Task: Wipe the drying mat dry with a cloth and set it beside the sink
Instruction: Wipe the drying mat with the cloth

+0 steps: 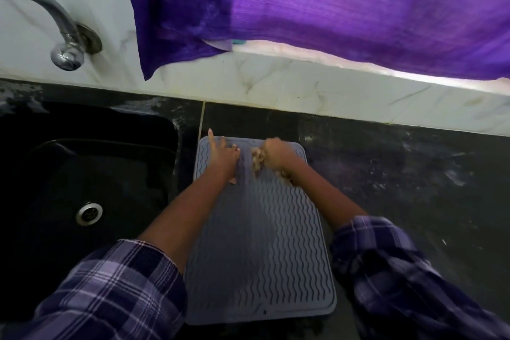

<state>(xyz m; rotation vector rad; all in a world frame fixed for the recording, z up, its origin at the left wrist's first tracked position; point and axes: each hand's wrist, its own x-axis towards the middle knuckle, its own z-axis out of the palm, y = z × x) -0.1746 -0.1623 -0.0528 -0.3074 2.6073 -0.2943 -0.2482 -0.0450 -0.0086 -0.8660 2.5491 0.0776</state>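
A grey drying mat (259, 246) with wavy ridges lies flat on the dark counter, right of the black sink (82, 174). My left hand (224, 156) presses flat on the mat's far left corner, fingers spread. My right hand (277, 156) is closed around a bunched pale cloth (258, 160) and holds it against the mat's far end. The cloth and right hand are blurred by motion, and most of the cloth is hidden under the hand.
A chrome tap (64, 47) curves over the sink's back edge. A purple curtain (331, 8) hangs above the white tiled ledge (303, 85) behind the counter. Dark counter (414, 179) with pale smears stretches to the right of the mat.
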